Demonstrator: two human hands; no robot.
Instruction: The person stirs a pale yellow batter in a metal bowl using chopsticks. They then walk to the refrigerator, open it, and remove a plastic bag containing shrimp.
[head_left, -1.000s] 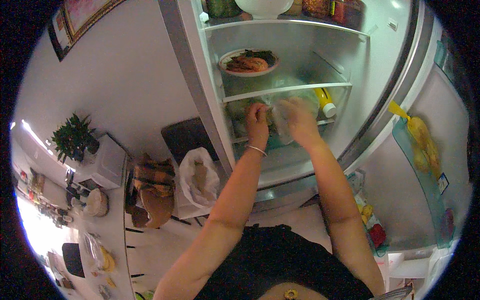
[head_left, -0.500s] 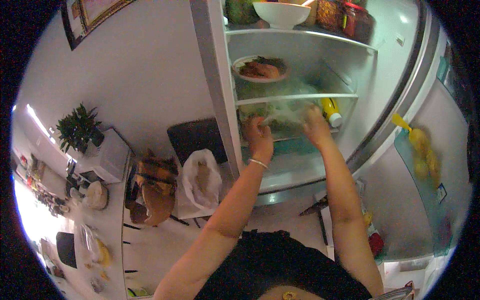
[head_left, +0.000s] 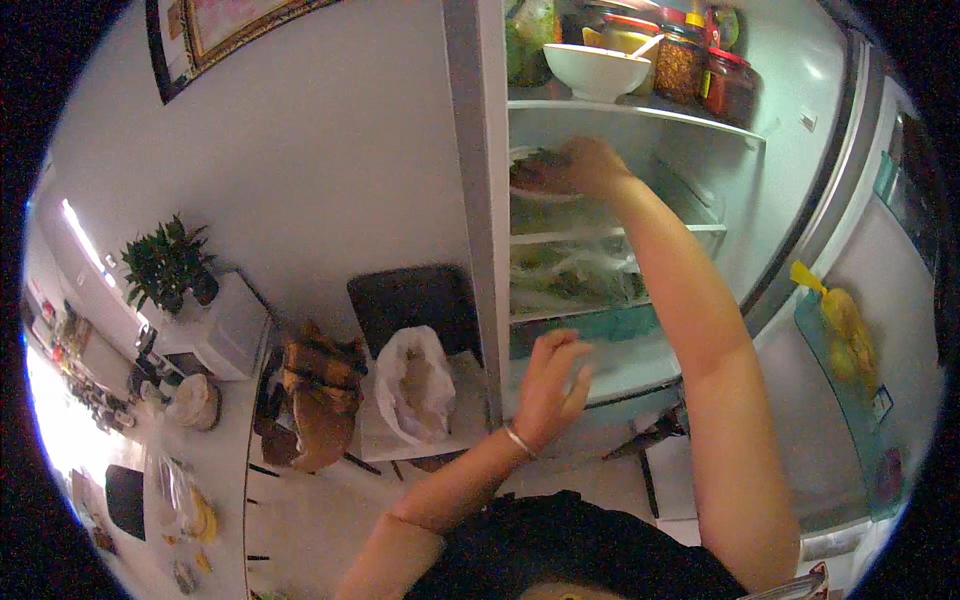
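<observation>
My right hand reaches into the open fridge, at the right side of a white plate of food on the middle shelf. Its fingers are blurred and partly hidden, so their grip on the rim is unclear. Lower down, in front of the fridge, my left hand is raised with fingers apart and nothing in it. Clear plastic bags of greens lie on the shelf below the plate. The right forearm covers that shelf's right end.
On the top shelf stand a white bowl and several jars. The open fridge door, at right, holds a yellow bag. Left of the fridge, a white plastic bag sits on a chair.
Both hands have left the bags on the lower shelf. The right moved up to the plate; the left drew back and down, out of the fridge. The view shifted slightly.
</observation>
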